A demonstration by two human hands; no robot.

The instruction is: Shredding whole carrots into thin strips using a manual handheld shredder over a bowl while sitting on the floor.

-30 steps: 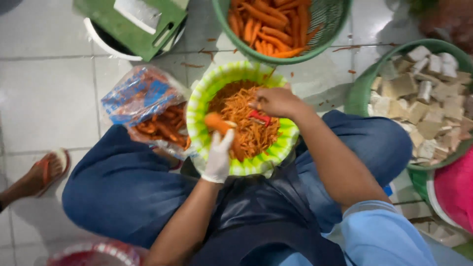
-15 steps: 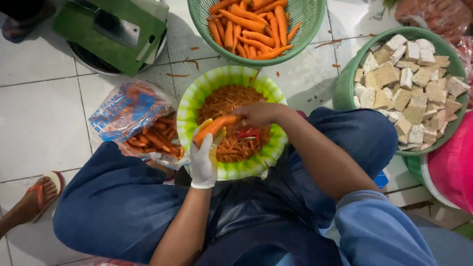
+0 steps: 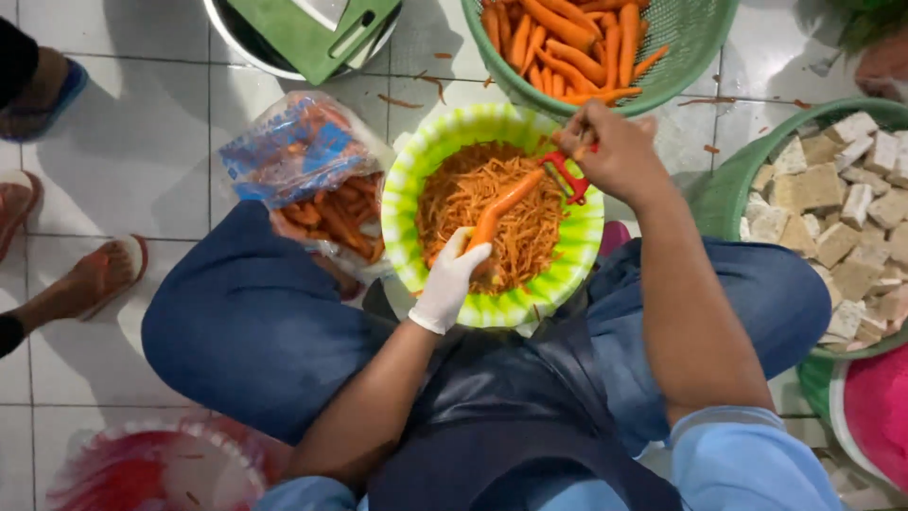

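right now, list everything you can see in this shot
carrot: one, orange, in left hand over the bowl
peeler: one, red, in right hand
bowl: one, green and white, on lap, full of orange shreds
basket of carrots: one, green, top
basket of pale cubes: one, green, right
plastic bag: one, blue print, orange pieces, left of bowl
cutting board: one, green, top left
pink basin: one, lower right
sandalled feet: others', left edge
left hand: white glove
right hand: bare
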